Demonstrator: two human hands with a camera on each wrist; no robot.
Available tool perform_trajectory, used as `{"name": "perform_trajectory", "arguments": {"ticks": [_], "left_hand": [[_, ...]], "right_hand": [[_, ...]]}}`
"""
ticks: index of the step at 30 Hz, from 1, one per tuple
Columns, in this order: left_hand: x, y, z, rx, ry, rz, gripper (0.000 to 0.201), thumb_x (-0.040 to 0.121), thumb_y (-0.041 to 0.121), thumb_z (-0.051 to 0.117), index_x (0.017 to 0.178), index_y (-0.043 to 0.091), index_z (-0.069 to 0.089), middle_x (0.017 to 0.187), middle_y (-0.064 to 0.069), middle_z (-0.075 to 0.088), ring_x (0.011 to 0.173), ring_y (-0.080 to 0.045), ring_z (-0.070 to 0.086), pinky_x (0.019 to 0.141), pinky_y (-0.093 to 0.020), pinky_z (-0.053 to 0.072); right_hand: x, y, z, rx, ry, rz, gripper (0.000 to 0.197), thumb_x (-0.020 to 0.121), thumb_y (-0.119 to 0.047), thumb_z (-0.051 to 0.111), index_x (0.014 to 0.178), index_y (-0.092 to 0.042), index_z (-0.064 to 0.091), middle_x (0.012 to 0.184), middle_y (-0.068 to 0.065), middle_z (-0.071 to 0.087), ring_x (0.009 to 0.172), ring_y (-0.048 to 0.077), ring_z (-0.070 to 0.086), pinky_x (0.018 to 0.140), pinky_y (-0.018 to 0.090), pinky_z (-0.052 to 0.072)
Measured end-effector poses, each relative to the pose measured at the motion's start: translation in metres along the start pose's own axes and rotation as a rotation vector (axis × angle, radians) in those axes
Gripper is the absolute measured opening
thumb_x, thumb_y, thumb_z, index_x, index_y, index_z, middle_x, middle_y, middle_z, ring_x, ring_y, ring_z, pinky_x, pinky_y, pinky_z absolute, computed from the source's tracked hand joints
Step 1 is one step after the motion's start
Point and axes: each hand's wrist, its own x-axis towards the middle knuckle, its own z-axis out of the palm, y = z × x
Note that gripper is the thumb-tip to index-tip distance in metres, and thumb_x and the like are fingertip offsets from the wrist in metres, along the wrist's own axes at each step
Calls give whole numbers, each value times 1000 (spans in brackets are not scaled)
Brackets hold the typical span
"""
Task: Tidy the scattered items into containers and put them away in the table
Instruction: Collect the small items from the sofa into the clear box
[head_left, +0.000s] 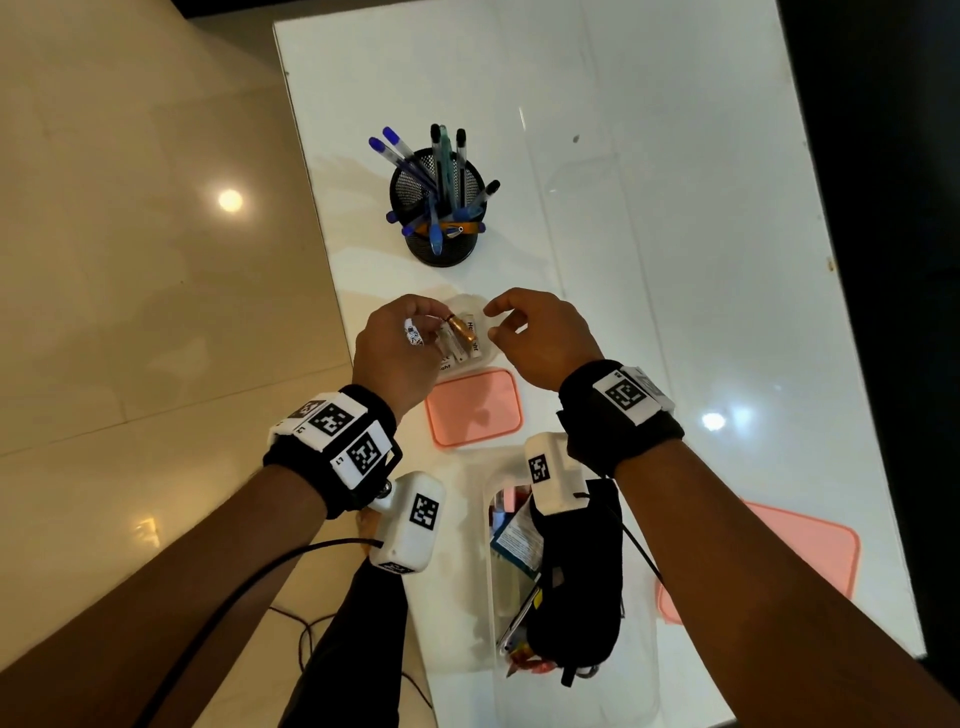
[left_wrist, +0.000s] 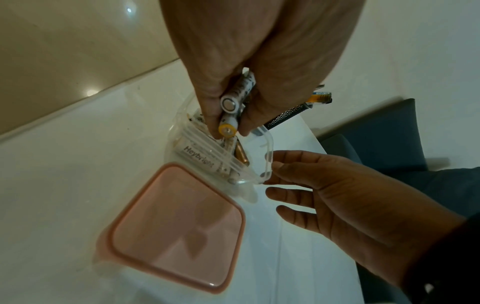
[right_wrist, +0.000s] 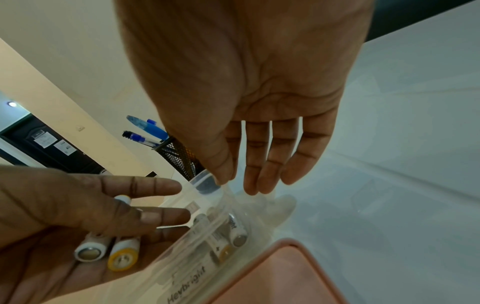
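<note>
Left hand (head_left: 397, 348): over small clear box, fingers curled round two batteries (left_wrist: 230, 111), one white-ended, one yellow-ended; both lie in palm in right wrist view.
Right hand (head_left: 540, 338): just right of box, fingers straight & slightly spread, nothing held; thumb tip at box rim, actual contact can't tell.
Small clear box (left_wrist: 269, 156): on white table (head_left: 649, 208), lid off, between both hands.
Inside box: more batteries (left_wrist: 200, 159), one marked "Heybright", one copper-coloured; lying flat, side by side.
Pink lid (head_left: 474, 406): flat on table, just in front of box, nearer the body, touching or nearly so.
Pen cup (head_left: 441, 208): black mesh, upright, beyond box, well apart from hands; holds blue & black pens.
Big clear tub (head_left: 571, 597): near table edge, below right wrist; holds mixed items, partly hidden by wrist strap.
2nd pink lid (head_left: 779, 561): flat on table, right of tub, partly under right forearm.
</note>
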Motion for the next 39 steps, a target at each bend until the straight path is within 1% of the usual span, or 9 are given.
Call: {"name": "perform_trajectory", "arguments": {"ticks": [4, 8, 14, 19, 23, 26, 29, 33, 39], "left_hand": [[-5, -2, -1, 33, 39, 62, 36, 85, -7, 55, 93, 26, 66, 101, 4, 69, 92, -11, 65, 70, -17, 52], [-4, -8, -2, 0, 40, 69, 39, 85, -8, 53, 95, 28, 66, 105, -2, 70, 99, -17, 66, 79, -29, 57], [-11, -8, -9, 22, 73, 99, 34, 86, -7, 55, 99, 22, 68, 96, 3, 67, 91, -14, 65, 76, -21, 53], [-20, 6, -21, 169, 114, 270, 32, 83, -6, 56, 105, 13, 69, 101, 5, 66, 95, -5, 60, 69, 4, 40], [-21, 4, -29, 183, 137, 272, 27, 83, 1, 61, 104, 16, 68, 102, 2, 67, 98, -8, 61, 71, -4, 43], [-21, -5, -32, 221, 164, 250, 29, 81, 8, 67, 108, 19, 65, 104, -1, 65, 97, -13, 60, 85, -27, 49], [-25, -20, -33, 237, 117, 226, 59, 76, 13, 77, 129, 22, 52, 120, -3, 52, 101, -15, 52, 90, -29, 46], [-25, -37, -33, 392, -89, 243, 111, 64, 23, 88, 152, 21, 19, 149, -8, 31, 135, -28, 33, 112, -41, 29], [-10, -45, -30, 546, -126, 305, 128, 60, 32, 89, 154, 19, 3, 159, -8, 18, 146, -27, 16, 117, -43, 16]], "right_hand": [[1, 1, -2, 10, -3, 3, 24, 91, -29, 63, 115, -28, 64, 95, -9, 66, 92, 13, 61, 77, 23, 40], [1, 2, -2, 22, 0, 8, 23, 90, -31, 65, 113, -30, 64, 95, -7, 67, 92, 13, 61, 79, 24, 43], [2, 3, -1, 4, -3, 5, 25, 90, -32, 65, 115, -29, 64, 98, -6, 67, 92, 14, 61, 81, 26, 45], [1, 2, -1, -22, -3, 7, 23, 91, -32, 63, 114, -30, 63, 101, -6, 66, 90, 14, 60, 80, 25, 44], [-1, 2, -1, -53, -12, -5, 24, 92, -32, 63, 115, -30, 62, 103, -6, 66, 88, 13, 58, 78, 25, 41], [-4, 5, -3, -101, -35, -16, 25, 90, -33, 65, 114, -32, 62, 102, -7, 65, 91, 14, 58, 77, 26, 40], [-7, 12, -10, -192, -76, -12, 24, 84, -36, 71, 107, -32, 63, 99, -9, 62, 95, 15, 59, 77, 27, 40], [-6, 16, -13, -499, -257, -119, 41, 80, -46, 74, 116, -30, 61, 108, -7, 59, 106, 17, 57, 84, 28, 43], [-1, 10, -14, -871, -414, -346, 73, 77, -60, 70, 136, -27, 43, 127, 0, 50, 113, 26, 55, 90, 38, 48]]}}
